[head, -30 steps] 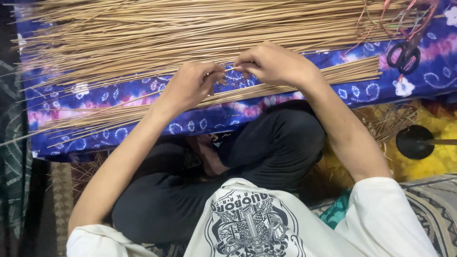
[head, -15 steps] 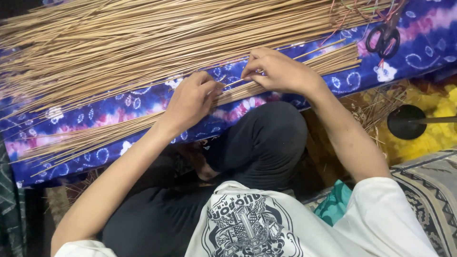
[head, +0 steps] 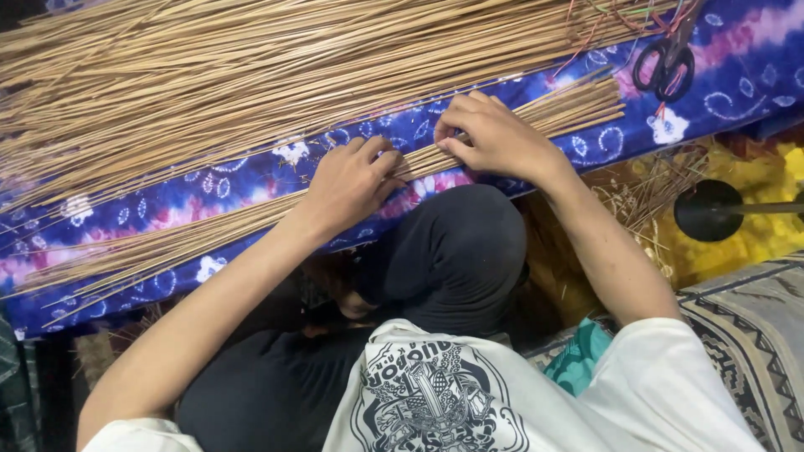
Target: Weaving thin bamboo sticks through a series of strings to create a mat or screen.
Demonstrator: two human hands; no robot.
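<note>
head view: both hands [head: 423, 163] press the thin stick bundle [head: 251, 222].

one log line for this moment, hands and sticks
left hand: on thin stick bundle | right hand: pinching same bundle | scissors: untouched

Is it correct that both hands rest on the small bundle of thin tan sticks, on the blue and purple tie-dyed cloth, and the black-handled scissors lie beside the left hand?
Not fully. In the head view the black-handled scissors lie at the far right of the blue and purple tie-dyed cloth, beyond the right hand, apart from the left hand. Both hands do rest on the small bundle of thin tan sticks.
</note>
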